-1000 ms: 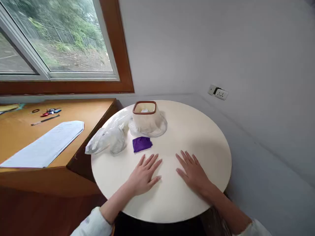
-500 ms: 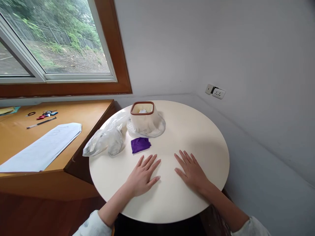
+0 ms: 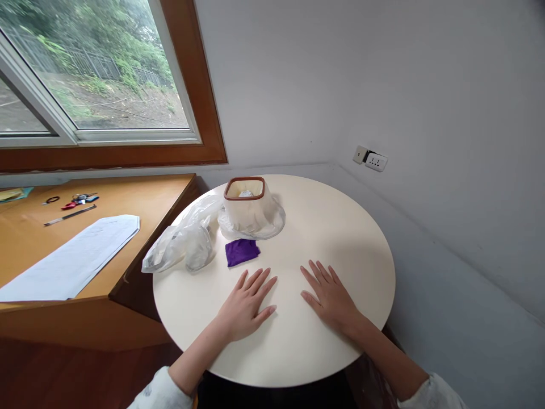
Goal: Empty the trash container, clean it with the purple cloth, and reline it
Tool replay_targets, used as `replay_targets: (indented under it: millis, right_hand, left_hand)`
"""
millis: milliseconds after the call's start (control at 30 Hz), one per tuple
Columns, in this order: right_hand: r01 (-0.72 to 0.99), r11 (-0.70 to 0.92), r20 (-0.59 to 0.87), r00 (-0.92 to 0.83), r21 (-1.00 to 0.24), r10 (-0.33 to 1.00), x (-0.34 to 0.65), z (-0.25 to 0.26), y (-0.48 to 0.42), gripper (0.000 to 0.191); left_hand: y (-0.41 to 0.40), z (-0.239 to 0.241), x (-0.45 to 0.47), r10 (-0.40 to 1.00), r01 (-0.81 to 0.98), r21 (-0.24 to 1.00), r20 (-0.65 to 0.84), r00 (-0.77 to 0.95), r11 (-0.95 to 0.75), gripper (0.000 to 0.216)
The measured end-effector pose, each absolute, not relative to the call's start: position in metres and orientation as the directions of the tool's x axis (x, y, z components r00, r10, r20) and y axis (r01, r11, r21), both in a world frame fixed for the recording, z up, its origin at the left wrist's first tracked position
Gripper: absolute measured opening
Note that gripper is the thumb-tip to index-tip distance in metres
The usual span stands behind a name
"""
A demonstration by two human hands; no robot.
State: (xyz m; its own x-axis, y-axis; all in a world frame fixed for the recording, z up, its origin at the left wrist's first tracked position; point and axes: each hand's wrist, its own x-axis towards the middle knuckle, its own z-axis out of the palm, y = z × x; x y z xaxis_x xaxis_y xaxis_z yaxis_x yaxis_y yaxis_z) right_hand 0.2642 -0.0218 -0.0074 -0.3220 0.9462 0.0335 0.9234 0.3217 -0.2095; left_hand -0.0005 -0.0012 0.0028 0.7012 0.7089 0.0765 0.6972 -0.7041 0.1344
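At the bottom of the frame two forearms in pale sleeves come in, the elbows cut off by the lower edge; the left hand [image 3: 244,307] and the right hand [image 3: 332,298] lie palm down on a round cream table [image 3: 366,272], fingers spread flat and holding nothing, a bare stretch of tabletop between them. Just beyond the left fingertips, near the frame's centre, lies a small folded purple cloth [image 3: 242,251], close to that hand but not touched. To its left a crumpled clear plastic bag [image 3: 181,247] sprawls to the table's edge; what it holds is hard to make out. Behind the cloth stands a cream container with a brown rim [image 3: 245,204], set on loose clear plastic; something pale sits inside, too hidden to name. At left a wooden desk [image 3: 140,196] carries a white sheet [image 3: 72,261], cut off by the frame, and small blurred items. Upper left, a wood-framed window [image 3: 106,85]; at right, a wall socket [image 3: 369,160].
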Motion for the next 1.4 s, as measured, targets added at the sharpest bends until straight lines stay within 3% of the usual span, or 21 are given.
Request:
replay_targets:
  millis: [367,533,700,833,933,1033,1233,1400]
  right_hand:
    - [0.925,0.317,0.03,-0.318,-0.208,0.948,0.263,-0.006,-0.021,0.058]
    - [0.926,0.314,0.034,-0.314,-0.211,0.949,0.263,-0.008,-0.021,0.058]
    - [0.92,0.327,0.046,-0.325,-0.216,0.945,0.263,-0.01,-0.019,0.057]
    - [0.914,0.336,0.056,-0.333,-0.226,0.941,0.264,-0.01,-0.019,0.055]
    - [0.909,0.341,0.069,-0.334,-0.239,0.94,0.264,-0.011,-0.019,0.054]
    - [0.91,0.332,0.069,-0.325,-0.249,0.943,0.263,-0.012,-0.019,0.052]
    - [0.903,0.315,0.085,-0.304,-0.291,0.949,0.263,-0.013,-0.013,0.048]
    - [0.843,0.325,0.296,-0.209,-0.428,0.932,0.255,-0.006,0.012,0.039]
  left_hand:
    - [0.0,0.004,-0.002,0.694,0.677,0.165,0.092,0.714,-0.717,0.06]
    - [0.006,0.012,0.005,0.737,0.681,0.288,0.194,0.647,-0.673,0.038]
    - [0.04,0.038,0.01,0.865,0.663,0.558,0.369,0.341,-0.5,0.023]
    - [0.084,0.055,0.009,0.873,0.4,0.844,0.453,-0.179,-0.356,0.031]
    - [0.11,0.051,0.011,0.839,0.296,0.894,0.427,-0.336,-0.337,0.03]
    - [0.121,0.037,0.015,0.879,0.28,0.909,0.385,-0.281,-0.309,0.028]
    - [0.115,0.016,0.02,0.96,0.394,0.88,0.281,0.019,-0.265,0.026]
    - [0.117,0.012,0.012,0.97,0.573,0.792,0.241,0.025,-0.212,0.024]
